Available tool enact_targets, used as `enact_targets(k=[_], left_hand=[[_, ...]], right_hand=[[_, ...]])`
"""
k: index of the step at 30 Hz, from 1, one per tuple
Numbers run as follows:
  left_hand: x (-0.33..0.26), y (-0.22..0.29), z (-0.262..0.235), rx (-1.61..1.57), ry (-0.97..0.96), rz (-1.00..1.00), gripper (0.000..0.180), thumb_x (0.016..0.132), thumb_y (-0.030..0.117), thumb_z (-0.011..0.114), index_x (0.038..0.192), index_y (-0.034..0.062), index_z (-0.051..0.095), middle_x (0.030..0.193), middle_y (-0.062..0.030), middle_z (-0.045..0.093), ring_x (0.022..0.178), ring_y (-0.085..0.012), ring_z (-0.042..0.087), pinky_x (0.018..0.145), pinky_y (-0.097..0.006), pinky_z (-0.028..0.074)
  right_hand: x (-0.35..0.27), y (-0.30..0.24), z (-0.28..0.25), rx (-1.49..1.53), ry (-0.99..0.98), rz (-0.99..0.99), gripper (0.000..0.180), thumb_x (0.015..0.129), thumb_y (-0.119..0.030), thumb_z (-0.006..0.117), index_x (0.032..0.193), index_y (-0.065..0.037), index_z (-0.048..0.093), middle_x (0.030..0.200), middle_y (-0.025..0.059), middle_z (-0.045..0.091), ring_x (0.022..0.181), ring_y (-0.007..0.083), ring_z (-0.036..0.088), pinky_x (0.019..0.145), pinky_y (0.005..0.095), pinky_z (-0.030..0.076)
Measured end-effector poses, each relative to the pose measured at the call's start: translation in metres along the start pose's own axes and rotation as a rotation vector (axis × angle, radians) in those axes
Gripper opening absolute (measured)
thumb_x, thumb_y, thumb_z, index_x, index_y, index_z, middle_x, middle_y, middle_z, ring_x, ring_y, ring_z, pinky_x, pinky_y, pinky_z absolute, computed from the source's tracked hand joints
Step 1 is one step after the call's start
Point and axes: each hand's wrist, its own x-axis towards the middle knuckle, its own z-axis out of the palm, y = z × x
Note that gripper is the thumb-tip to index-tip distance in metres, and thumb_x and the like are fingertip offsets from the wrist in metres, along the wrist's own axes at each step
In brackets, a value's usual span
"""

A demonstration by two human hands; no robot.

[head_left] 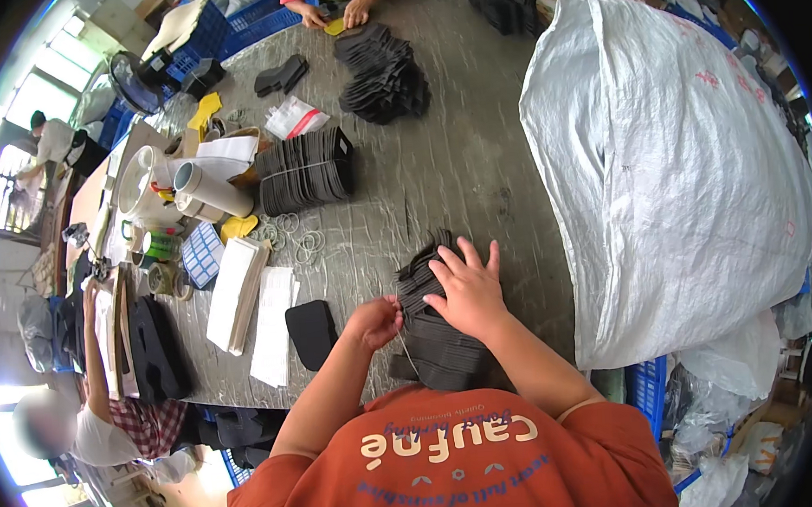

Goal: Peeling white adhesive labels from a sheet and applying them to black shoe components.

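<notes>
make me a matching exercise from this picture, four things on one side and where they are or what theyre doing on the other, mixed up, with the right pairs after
Column one
1. right hand
2. left hand
3. white sack
4. single black piece

Column two
A. at the right side of the table
B. flat on the table, left of the other hand
C. spread over the dark stack
D. pinching a thin band at the stack's left edge

Right pairs: 1-C, 2-D, 3-A, 4-B
</notes>
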Motion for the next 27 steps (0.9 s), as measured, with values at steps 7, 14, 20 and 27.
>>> enact_targets(k=[7, 14, 20, 27], left_hand=[[0.026, 0.017, 0.004, 1.413, 0.777, 0.859, 0.014, 0.083, 0.011, 0.057, 0.088, -0.0011, 0.063, 0.069, -0.0119, 0.062, 0.063, -0.021, 0.063, 0.05, -0.035, 0.048], [-0.02, -0.002, 0.014, 0.306, 0.344, 0.199, 0.014, 0.088, -0.004, 0.04, 0.092, 0.0027, 0.052, 0.076, -0.0067, 0.056, 0.06, -0.0199, 0.054, 0.053, -0.033, 0.048], [-0.029, 0.02, 0.038, 0.243, 0.134, 0.17, 0.013, 0.085, -0.005, 0.051, 0.093, 0.0049, 0.054, 0.08, -0.0053, 0.058, 0.057, -0.0159, 0.053, 0.048, -0.028, 0.043], [-0.077, 0.04, -0.013, 1.452, 0.245, 0.177, 0.024, 0.076, 0.006, 0.063, 0.099, -0.0001, 0.067, 0.078, -0.0077, 0.066, 0.064, -0.0151, 0.061, 0.055, -0.029, 0.049]], right_hand=[[-0.005, -0.004, -0.002, -0.02, -0.134, 0.032, 0.062, 0.075, -0.052, 0.067, 0.117, -0.008, 0.054, 0.119, 0.0057, 0.051, 0.111, 0.0266, 0.045, 0.104, 0.0634, 0.021], [-0.022, -0.016, -0.027, 0.037, 0.015, -0.004, 0.067, 0.074, -0.047, 0.069, 0.127, -0.011, 0.05, 0.136, 0.0119, 0.04, 0.127, 0.0336, 0.035, 0.103, 0.0664, 0.018], [-0.045, -0.029, 0.001, -0.02, -0.483, -0.349, 0.058, 0.083, -0.018, 0.056, 0.139, -0.026, 0.044, 0.149, 0.0061, 0.033, 0.142, 0.0266, 0.021, 0.108, 0.0666, 0.009], [-0.021, 0.01, -0.016, -0.025, -0.44, -0.251, 0.069, 0.072, -0.014, 0.07, 0.135, -0.031, 0.048, 0.144, 0.001, 0.042, 0.141, 0.0241, 0.024, 0.11, 0.0652, 0.011]])
